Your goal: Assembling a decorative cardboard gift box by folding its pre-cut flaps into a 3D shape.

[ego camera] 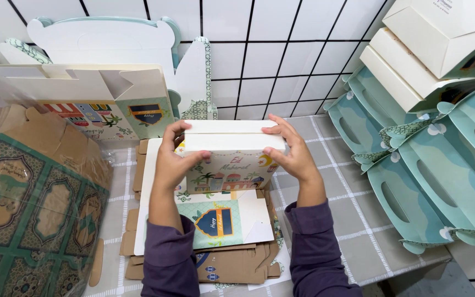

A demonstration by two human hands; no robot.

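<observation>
A white cardboard gift box with a printed scene of palm trees and domed buildings stands at the centre of the table. My left hand grips its left side, thumb on the front panel. My right hand holds its right end, fingers pressing down on the white top flap. Both arms wear dark purple sleeves. Under the box lies a pile of flat unfolded box blanks, one showing a teal panel with a dark blue badge.
A brown and green patterned stack in plastic wrap fills the left. A flat printed blank leans on the tiled wall behind. Teal scalloped handled carriers are stacked on the right, with folded white boxes above them. The checked tablecloth ends at front right.
</observation>
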